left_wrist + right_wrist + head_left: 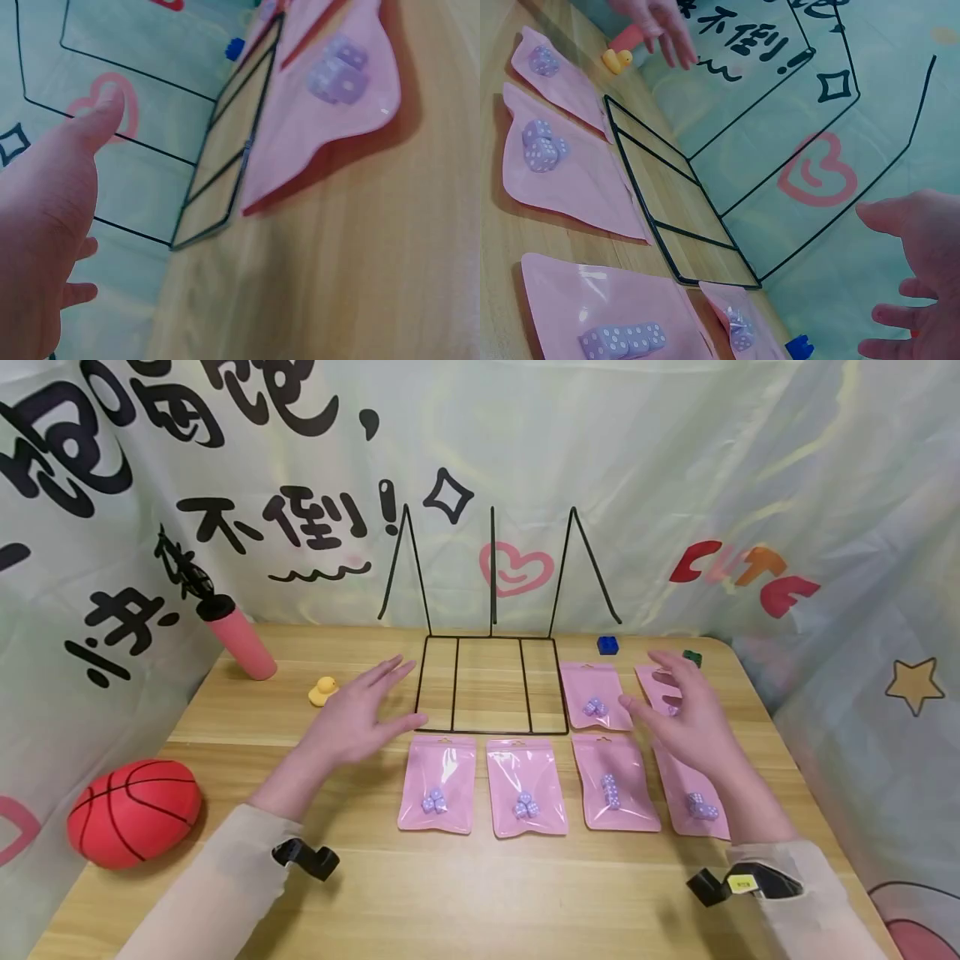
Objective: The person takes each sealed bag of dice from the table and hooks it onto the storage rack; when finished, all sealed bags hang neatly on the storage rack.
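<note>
My left hand [363, 714] hovers above the table with its fingers spread, holding nothing, at the left side of a black wire rack [429, 685]. My right hand [686, 718], also spread and holding nothing, is over the pink bags on the right and partly hides two of them. Several pink hanging bags with purple dice inside lie flat: a front row with one bag [457, 768], a second [543, 777], a third [630, 768] and a fourth [682, 781], plus a bag [588, 681] beside the rack and another [648, 681] behind my right hand. Three prongs rise from the rack's back.
A yellow rubber duck [322, 692] sits left of the rack. Farther left are a pink cylinder [243, 643] with a black top and a red basketball [135, 814]. A blue block [607, 645] and a green block [692, 657] lie at the back right, before a printed curtain [645, 468].
</note>
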{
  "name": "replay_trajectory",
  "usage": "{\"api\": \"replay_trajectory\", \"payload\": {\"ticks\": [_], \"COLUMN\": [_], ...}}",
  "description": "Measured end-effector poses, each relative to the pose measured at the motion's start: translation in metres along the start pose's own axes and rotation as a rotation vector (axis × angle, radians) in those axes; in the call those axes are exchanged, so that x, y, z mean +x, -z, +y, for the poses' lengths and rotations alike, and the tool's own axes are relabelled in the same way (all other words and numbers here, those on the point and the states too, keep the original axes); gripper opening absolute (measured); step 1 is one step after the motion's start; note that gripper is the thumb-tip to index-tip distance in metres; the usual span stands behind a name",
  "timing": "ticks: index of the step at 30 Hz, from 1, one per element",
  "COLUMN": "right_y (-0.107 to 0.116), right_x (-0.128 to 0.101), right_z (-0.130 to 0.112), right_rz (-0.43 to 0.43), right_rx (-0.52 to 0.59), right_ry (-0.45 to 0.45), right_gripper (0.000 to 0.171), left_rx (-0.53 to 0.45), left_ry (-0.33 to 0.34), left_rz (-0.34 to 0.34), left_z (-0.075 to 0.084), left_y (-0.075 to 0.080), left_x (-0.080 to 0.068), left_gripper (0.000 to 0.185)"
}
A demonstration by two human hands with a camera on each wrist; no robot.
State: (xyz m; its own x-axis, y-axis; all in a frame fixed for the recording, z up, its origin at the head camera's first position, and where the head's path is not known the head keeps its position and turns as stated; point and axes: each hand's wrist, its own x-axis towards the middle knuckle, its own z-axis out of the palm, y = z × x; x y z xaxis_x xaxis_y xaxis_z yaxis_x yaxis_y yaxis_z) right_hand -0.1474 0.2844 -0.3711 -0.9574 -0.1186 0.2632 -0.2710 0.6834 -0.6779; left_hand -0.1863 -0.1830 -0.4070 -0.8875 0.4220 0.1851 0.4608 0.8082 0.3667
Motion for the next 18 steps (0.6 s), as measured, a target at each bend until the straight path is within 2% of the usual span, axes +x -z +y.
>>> {"api": "replay_trajectory", "payload": {"ticks": [5, 9, 13, 18], "right_y": [0.001, 0.0, -0.004, -0.011], "right_x": [0.002, 0.005, 0.008, 0.01], "right_z": [0.007, 0.016, 0.027, 0.04], "right_rz": [-0.027, -0.052, -0.067, -0.079], "right_rx": [0.098, 0.119, 0.11, 0.111], "right_ry": [-0.125, -0.215, -0.257, -0.288], "right_gripper": [0.079, 0.081, 0.081, 0.079], "left_rx": [-0.011, 0.005, 0.013, -0.011], "left_ry": [-0.033, -0.043, -0.043, -0.038], "left_rz": [0.005, -0.024, -0.053, -0.09], "left_z": [-0.008, -0.017, -0.024, -0.028], "left_y": [-0.017, -0.031, -0.043, -0.05], "left_x": [0.002, 0.004, 0.005, 0.007], "left_gripper": [0.087, 0.085, 0.079, 0.075]}}
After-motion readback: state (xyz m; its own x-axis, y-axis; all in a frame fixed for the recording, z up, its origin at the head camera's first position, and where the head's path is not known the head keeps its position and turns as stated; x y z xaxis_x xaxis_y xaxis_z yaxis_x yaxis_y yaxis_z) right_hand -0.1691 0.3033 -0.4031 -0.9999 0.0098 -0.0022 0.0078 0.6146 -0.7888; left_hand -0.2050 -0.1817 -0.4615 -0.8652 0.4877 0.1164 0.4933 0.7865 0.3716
